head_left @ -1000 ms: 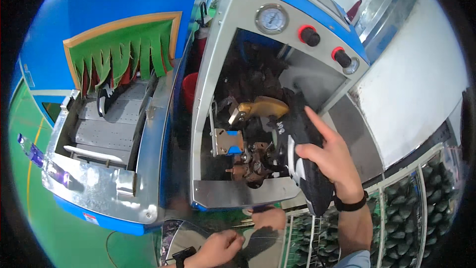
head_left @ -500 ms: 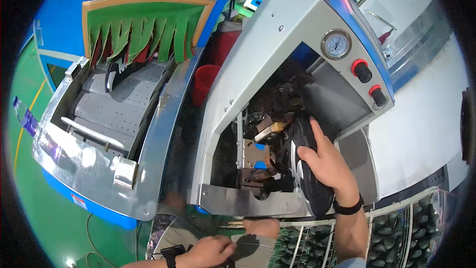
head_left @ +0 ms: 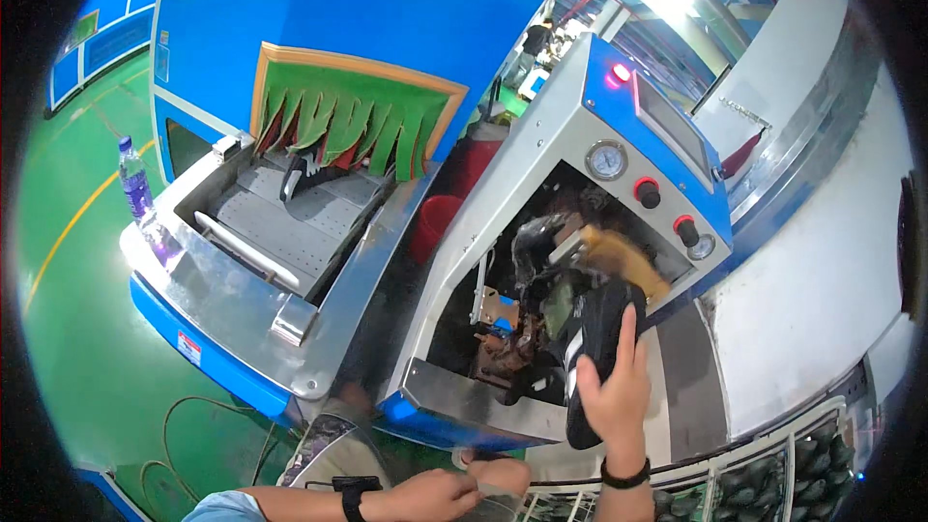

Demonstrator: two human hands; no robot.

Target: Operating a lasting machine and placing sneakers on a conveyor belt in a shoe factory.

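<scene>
A black shoe (head_left: 607,333) with white stripes is in my right hand (head_left: 617,396), at the front of a grey and blue machine's opening. My thumb presses its white-striped side and my forefinger lies along the black surface. Just beyond the shoe, a blurred tan part (head_left: 628,266) crosses the opening, near dark metal parts (head_left: 507,343). Low in the view, over my lap, my left hand (head_left: 435,496) has its fingers curled in, with no object visible in them.
The machine's panel carries a pressure gauge (head_left: 607,160) and red-ringed knobs (head_left: 648,193). At left, a conveyor (head_left: 280,208) bears another shoe (head_left: 302,174) by a green strip curtain (head_left: 348,116). A bottle (head_left: 135,179) stands on its metal edge. Racks of dark shoe-like shapes (head_left: 754,483) lie at lower right.
My right hand has drawn the shoe back toward me from inside the machine. A tan part now shows blurred across the opening. The whole view has shifted, showing more of the background.
</scene>
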